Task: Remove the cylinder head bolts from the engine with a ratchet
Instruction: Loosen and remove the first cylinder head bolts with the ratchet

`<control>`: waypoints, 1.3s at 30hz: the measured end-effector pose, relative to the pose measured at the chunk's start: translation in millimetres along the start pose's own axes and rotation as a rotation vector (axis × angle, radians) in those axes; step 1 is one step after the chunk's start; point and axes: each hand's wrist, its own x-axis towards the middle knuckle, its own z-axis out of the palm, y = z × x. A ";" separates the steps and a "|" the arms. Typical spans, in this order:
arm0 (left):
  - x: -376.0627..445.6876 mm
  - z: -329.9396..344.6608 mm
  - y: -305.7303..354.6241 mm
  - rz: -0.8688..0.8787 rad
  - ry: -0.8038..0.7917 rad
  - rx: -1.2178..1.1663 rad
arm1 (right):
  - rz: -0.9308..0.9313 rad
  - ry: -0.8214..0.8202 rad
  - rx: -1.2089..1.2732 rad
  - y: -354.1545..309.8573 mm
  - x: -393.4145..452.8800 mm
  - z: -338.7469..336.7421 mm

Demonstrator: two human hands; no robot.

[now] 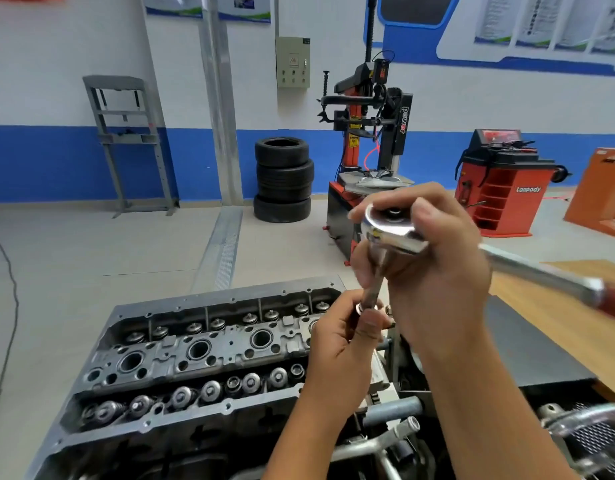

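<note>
The grey cylinder head [195, 355] lies in front of me, with valve springs in two rows and round plug wells down its middle. My right hand [434, 271] grips the chrome head of the ratchet [392, 230], raised above the engine's right end. The ratchet's handle, with a dark red grip [610, 299], points right. A long dark bolt [373, 289] hangs down from the ratchet's socket. My left hand [344, 344] pinches the lower part of that bolt at its washer.
A wooden bench [576, 327] with a dark mat lies to the right. A metal mesh basket [593, 434] sits at the lower right. Further off stand stacked tyres [283, 178], a tyre changer [368, 150], a red wheel balancer [500, 188] and a grey press frame [129, 140].
</note>
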 end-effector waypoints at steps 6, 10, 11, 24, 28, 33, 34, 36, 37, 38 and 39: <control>0.8 1.5 2.9 -0.048 -0.002 0.087 | 0.346 -0.093 0.430 -4.5 27.6 -21.5; 0.7 1.4 0.8 -0.051 0.021 0.096 | 0.067 0.039 0.192 0.2 -0.5 -13.2; 0.9 0.9 0.6 -0.059 0.019 0.097 | -0.010 0.083 0.102 1.1 -8.0 -9.2; 2.6 6.2 3.3 0.019 0.014 0.067 | 0.115 -0.004 0.233 -2.7 5.0 -9.0; 2.4 5.5 -1.7 0.026 0.031 0.041 | -0.096 0.155 -0.016 7.6 -17.6 7.3; 0.3 0.6 1.0 -0.026 -0.009 -0.006 | 0.071 -0.013 0.103 3.2 9.6 4.7; 0.9 0.0 1.0 -0.024 -0.022 0.006 | 0.165 -0.079 0.200 0.1 17.6 1.0; 2.0 1.7 1.8 -0.008 -0.041 0.035 | 0.303 -0.144 0.371 -2.4 27.6 -6.8; 2.5 3.4 2.4 0.000 -0.038 0.041 | 0.322 -0.140 0.406 -1.5 28.9 -10.3; 3.0 5.1 2.6 0.009 -0.024 0.050 | 0.308 -0.124 0.405 -0.5 27.9 -12.3; 3.2 6.6 2.6 0.018 -0.005 0.063 | 0.259 -0.091 0.370 0.3 23.9 -12.6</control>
